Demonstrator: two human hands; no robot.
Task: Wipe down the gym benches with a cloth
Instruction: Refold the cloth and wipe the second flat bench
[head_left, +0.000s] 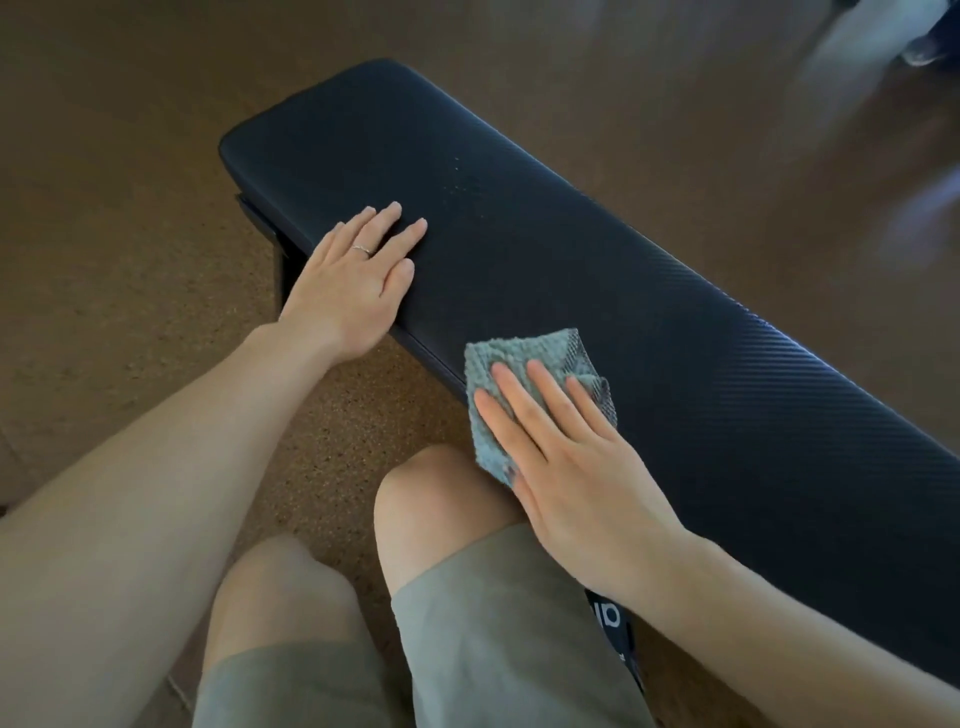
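Observation:
A long black padded gym bench (571, 249) runs from upper left to lower right. A few small droplets dot its surface near the far end. My left hand (353, 275) rests flat on the bench's near edge with straight fingers and a ring on one finger. A folded grey-blue textured cloth (524, 358) lies on the near edge of the pad. My right hand (566, 457) presses on the cloth with straight, spread fingers, covering its lower half.
Brown speckled floor (119, 291) surrounds the bench. My bare knees (441, 499) in grey shorts are right in front of the bench's near side. The bench's dark frame leg (283, 270) shows under its left end. Blurred pale shapes (872, 36) sit at the top right.

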